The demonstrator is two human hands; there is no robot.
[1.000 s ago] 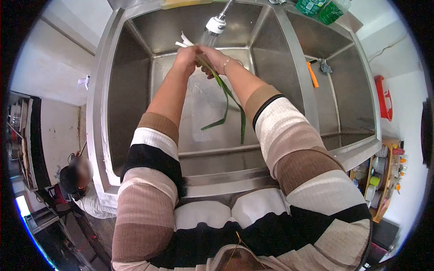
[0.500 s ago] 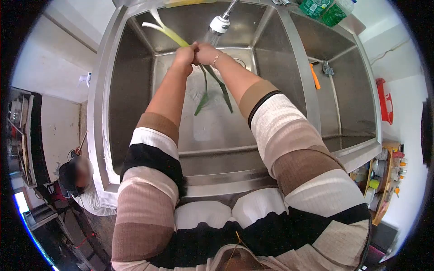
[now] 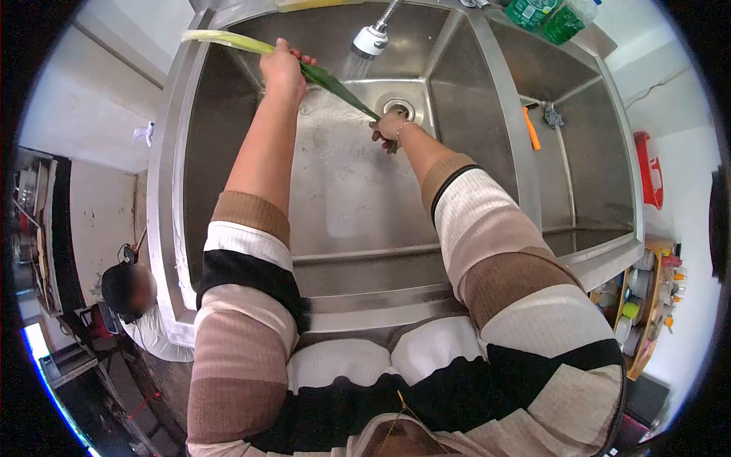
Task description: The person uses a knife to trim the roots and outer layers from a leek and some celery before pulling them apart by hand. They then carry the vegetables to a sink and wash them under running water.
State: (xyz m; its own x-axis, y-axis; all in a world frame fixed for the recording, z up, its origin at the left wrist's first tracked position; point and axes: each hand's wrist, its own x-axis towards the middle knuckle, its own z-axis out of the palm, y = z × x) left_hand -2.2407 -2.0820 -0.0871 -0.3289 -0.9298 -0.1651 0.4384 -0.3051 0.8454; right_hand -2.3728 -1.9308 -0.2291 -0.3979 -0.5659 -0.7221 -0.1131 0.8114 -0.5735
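A long leek (image 3: 335, 85) with a pale stalk and green leaves stretches across the upper part of the steel sink (image 3: 335, 206). My left hand (image 3: 282, 70) is closed around its middle, where pale turns to green; the pale end sticks out over the sink's left rim. Lower and to the right, my right hand (image 3: 391, 129) is closed on the green leaf end, beside the drain (image 3: 399, 109). Water runs from the white faucet head (image 3: 369, 42) just above the leek.
A second basin on the right holds an orange-handled tool (image 3: 531, 128) and a grey scrubber (image 3: 553, 116). Green bottles (image 3: 567, 20) stand at its back edge. A red plastic item (image 3: 648, 171) hangs on the right wall. Another person (image 3: 133, 301) is at lower left.
My hands have moved apart: the left up and leftward, the right down and rightward along the leaves. The leek, whose leaves hung down before, is now stretched between them.
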